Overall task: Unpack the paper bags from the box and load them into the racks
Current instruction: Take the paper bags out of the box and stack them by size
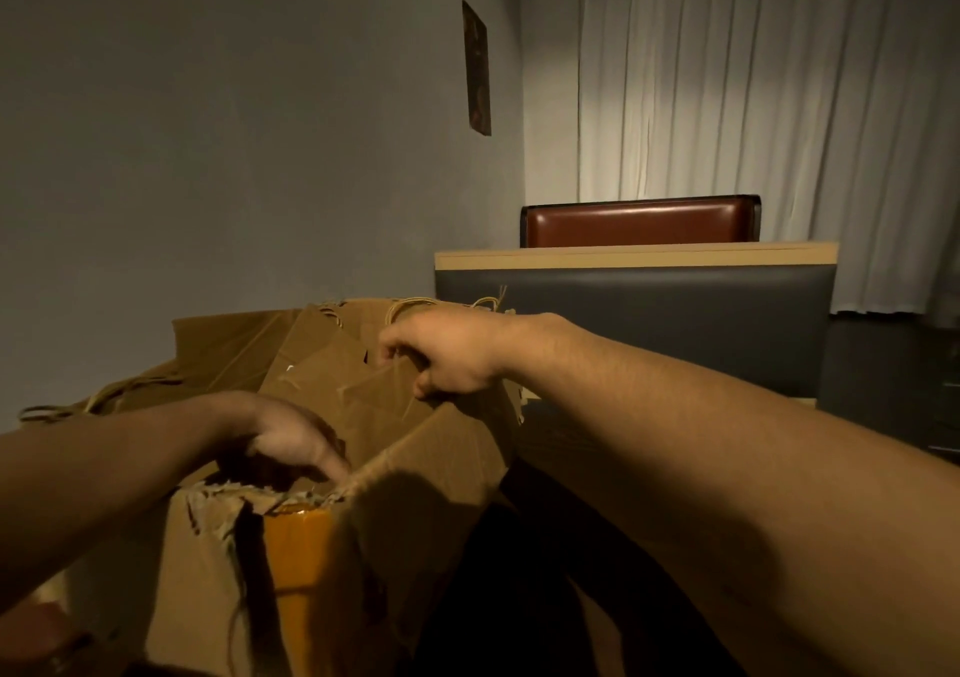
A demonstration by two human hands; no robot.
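Note:
A torn brown cardboard box [415,510] with orange tape down its near corner stands in front of me. Brown paper bags [322,364] with twisted cord handles stick up from it, leaning toward the wall. My right hand [447,359] is curled over the top edge of a bag at the far side of the box and pinches it. My left hand [291,442] reaches down into the box's near opening; its fingertips are hidden behind the torn rim, so its hold is unclear.
More paper bags [104,401] with cord handles lie to the left against the grey wall. A dark booth back with a pale wooden top [634,281] stands behind the box, a red-brown seat back [639,221] and white curtains beyond it.

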